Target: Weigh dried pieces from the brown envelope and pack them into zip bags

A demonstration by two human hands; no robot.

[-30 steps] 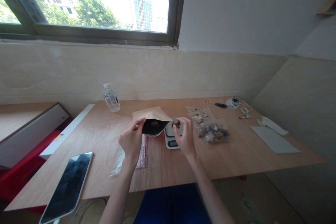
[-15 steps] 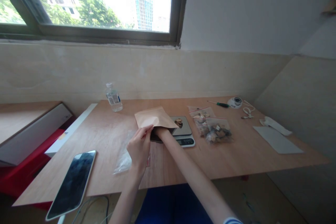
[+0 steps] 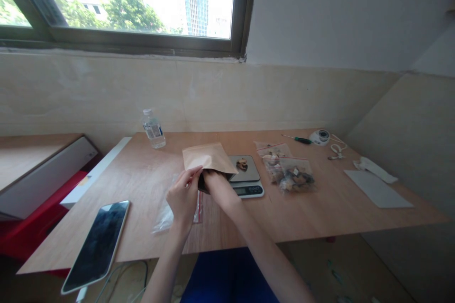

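A brown kraft paper bag [image 3: 209, 155] lies tilted with its open mouth toward me. My left hand [image 3: 184, 196] pinches the left edge of that mouth between thumb and fingers. Inside the opening are the fingers of my right hand [image 3: 221, 190], so what they touch is hidden. Just right of the bag stands a white kitchen scale [image 3: 253, 175] with a steel plate, partly covered by the bag. A few brown dried pieces [image 3: 242, 164] rest on the plate. Beneath my left hand lies a clear zip bag [image 3: 163, 215] with a red seal line.
Zip bags of dried pieces [image 3: 296, 175] lie right of the scale. Farther right are a screwdriver [image 3: 302, 140], a dome camera [image 3: 321, 137] with its cable, and a white sheet [image 3: 378, 189]. A water bottle [image 3: 154, 130] stands at the back left; a phone [image 3: 97, 246] overhangs the front-left edge.
My right hand has drawn partly back out of the paper bag, so its back and wrist now show. My left hand still pinches the bag's edge, slightly farther left.
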